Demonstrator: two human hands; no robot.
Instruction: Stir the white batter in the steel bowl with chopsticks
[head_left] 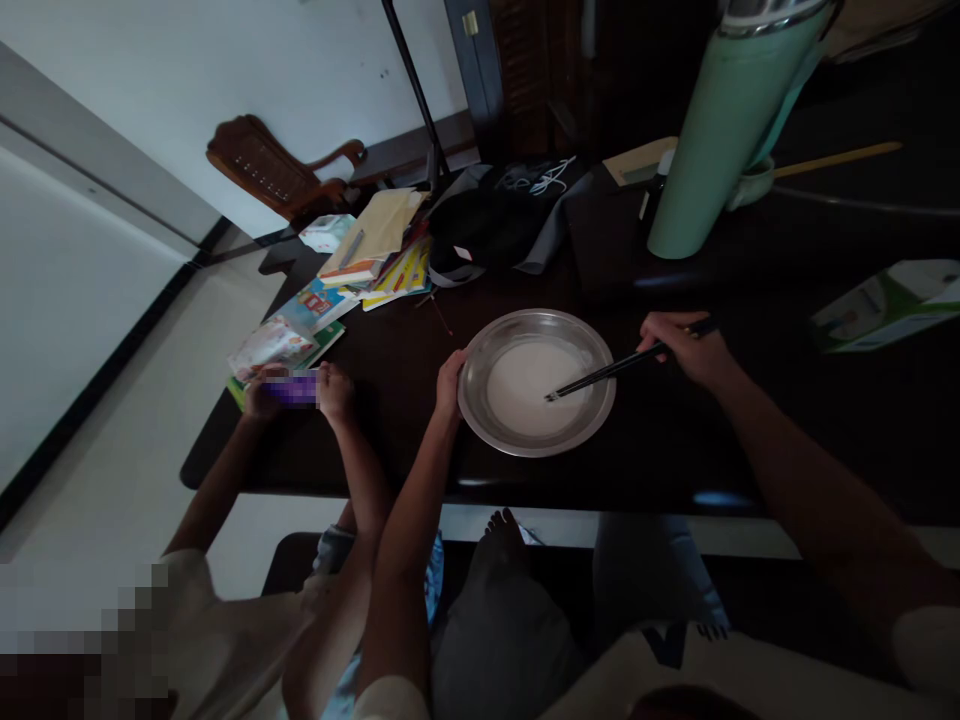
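Observation:
A round metal basin (480, 415) with a pale white mixture (529, 385) in it sits on the dark table. My left hand (450, 383) grips the basin's left rim, fingers closed on it. My right hand (686, 347) is closed on a pair of dark chopsticks (600, 375), whose tips dip into the mixture near the middle of the basin.
Another person sits at my left, both hands (300, 390) on a small purple object. Books and papers (360, 270) pile up at the far left, a black bag (487, 235) behind the basin, a tall green flask (720, 130) at the back right, a green-white box (885, 305) at the right.

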